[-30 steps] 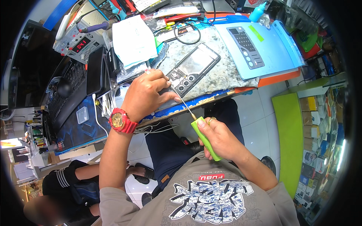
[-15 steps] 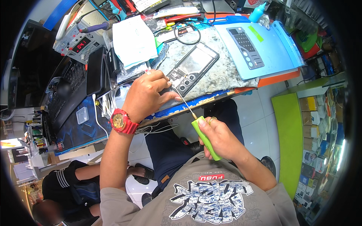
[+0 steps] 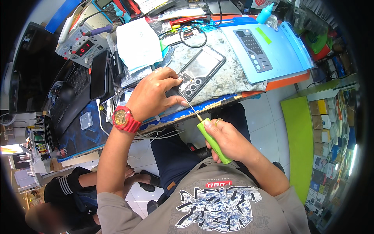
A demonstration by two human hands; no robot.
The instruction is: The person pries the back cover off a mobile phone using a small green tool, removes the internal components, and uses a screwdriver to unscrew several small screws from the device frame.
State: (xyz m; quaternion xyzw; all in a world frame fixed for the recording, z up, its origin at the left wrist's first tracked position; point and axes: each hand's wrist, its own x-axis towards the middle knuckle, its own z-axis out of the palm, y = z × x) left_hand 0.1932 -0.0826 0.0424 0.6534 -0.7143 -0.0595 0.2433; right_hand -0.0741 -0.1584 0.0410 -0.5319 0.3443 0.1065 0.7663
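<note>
An opened smartphone (image 3: 206, 64) lies on the grey, stained work mat, its inner parts and round camera lenses facing up. My left hand (image 3: 156, 91), with a red watch on the wrist, grips the phone's lower left end. The index fingertip presses near the exposed board, and the thumb is beside the phone's near edge. In my right hand (image 3: 228, 138) is a screwdriver (image 3: 212, 142) with a thick green handle and a thin metal shaft. The shaft slants up and left to the phone's camera end, passing close to my left thumb. Its tip is too small to make out.
A blue plastic case (image 3: 272, 50) lies right of the phone. White sheets (image 3: 138, 45), a dark phone (image 3: 100, 76) and a bench power supply (image 3: 83, 50) stand to the left. A black cable (image 3: 205, 37) loops behind. Another person (image 3: 70, 191) sits at lower left.
My left hand has shifted slightly, its index finger now further over the phone's board. The green handle has swung a little to the right at its lower end. The phone has barely moved.
</note>
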